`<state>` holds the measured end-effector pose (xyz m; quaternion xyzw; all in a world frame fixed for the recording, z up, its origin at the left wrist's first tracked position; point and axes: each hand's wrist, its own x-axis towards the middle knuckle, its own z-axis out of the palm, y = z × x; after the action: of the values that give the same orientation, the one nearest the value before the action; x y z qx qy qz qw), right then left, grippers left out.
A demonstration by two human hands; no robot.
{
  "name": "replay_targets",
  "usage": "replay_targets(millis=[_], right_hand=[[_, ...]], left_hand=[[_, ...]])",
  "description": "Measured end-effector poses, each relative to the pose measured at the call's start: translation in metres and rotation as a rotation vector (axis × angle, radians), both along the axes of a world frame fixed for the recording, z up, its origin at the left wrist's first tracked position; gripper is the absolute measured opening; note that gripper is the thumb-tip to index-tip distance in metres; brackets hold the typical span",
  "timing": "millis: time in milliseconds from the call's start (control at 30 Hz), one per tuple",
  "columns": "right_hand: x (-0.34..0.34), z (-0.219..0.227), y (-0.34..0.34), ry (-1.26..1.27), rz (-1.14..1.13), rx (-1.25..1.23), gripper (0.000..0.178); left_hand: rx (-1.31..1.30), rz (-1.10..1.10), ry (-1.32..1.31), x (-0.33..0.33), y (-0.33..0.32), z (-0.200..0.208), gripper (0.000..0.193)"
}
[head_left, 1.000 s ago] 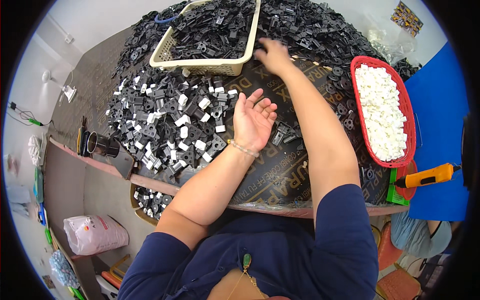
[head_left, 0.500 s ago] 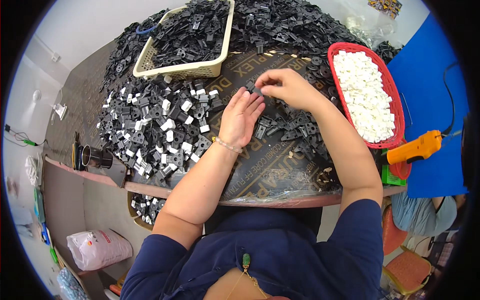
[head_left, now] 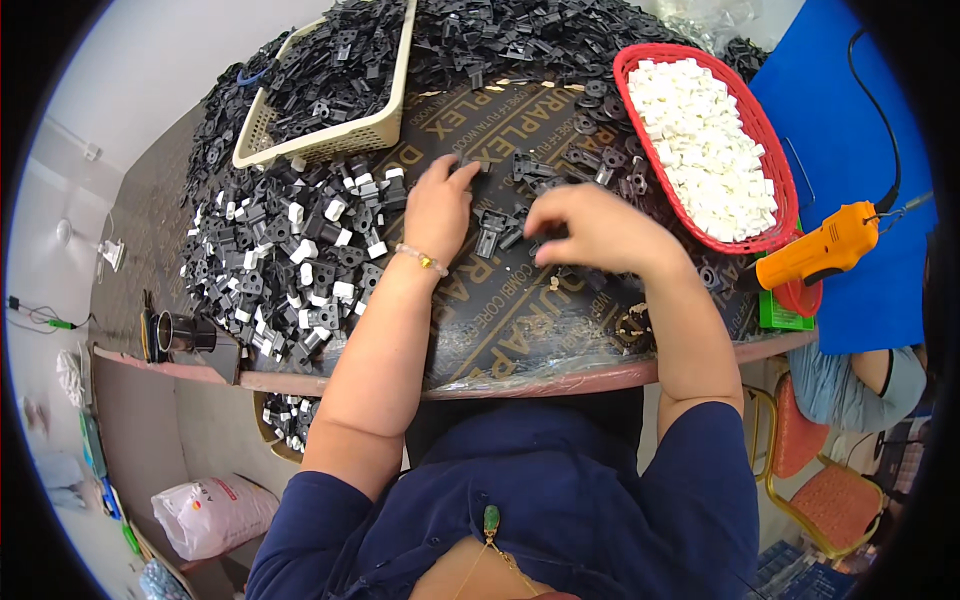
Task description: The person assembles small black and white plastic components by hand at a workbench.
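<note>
My left hand (head_left: 438, 212), palm turned down, is closed at the fingertips on a small black plastic part (head_left: 462, 163), mostly covered by the fingers. Thumb and fingers apart, my right hand (head_left: 600, 232) hovers at a loose group of black parts (head_left: 492, 232); I see nothing in its grip. Left of my left hand spreads a heap of black parts fitted with white blocks (head_left: 335, 212). Beyond my right hand, a red basket (head_left: 792, 205) holds many small white blocks (head_left: 705, 150).
A cream plastic basket (head_left: 365, 135) full of black parts stands at the far left, with a large black pile (head_left: 510, 40) beside it. An orange electric screwdriver (head_left: 820, 245) hangs at the right. A dark cup (head_left: 185, 333) sits near the table's left edge.
My hands have separated. The left has turned palm down and shifted left; the right has moved nearer, down to the loose black parts. The whole view has shifted slightly.
</note>
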<state>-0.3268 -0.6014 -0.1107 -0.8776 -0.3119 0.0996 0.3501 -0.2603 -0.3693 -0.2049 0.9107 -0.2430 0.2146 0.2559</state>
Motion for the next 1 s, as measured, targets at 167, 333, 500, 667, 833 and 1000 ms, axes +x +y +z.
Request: replay_targets(millis=[167,333,500,667,833,1000], right_hand=[[-0.024,-0.022,0.04,-0.011,0.206,-0.189,0.031],[-0.018,-0.002,0.024,-0.072,0.021,-0.153,0.031],[-0.003,0.032,-0.069,-0.392,-0.874,-0.359,0.024],[0.009,-0.016,-0.17,-0.304,-0.958,-0.565,0.021],[0.023,-0.02,-0.176,-0.185,-0.971,-0.49,0.02],[0.023,-0.001,-0.141,-0.583,-1.117,-0.255,0.022]], left_hand=[[-0.087,0.044,0.152,-0.005,0.005,0.007,0.037],[0.052,0.064,-0.178,-0.003,0.011,0.005,0.037],[-0.006,0.007,0.152,-0.01,0.007,0.018,0.034],[-0.232,0.0,0.057,-0.013,-0.001,0.024,0.032],[-1.214,-0.224,0.759,-0.037,-0.005,0.049,0.014],[-1.385,-0.362,0.903,-0.038,-0.009,0.044,0.024]])
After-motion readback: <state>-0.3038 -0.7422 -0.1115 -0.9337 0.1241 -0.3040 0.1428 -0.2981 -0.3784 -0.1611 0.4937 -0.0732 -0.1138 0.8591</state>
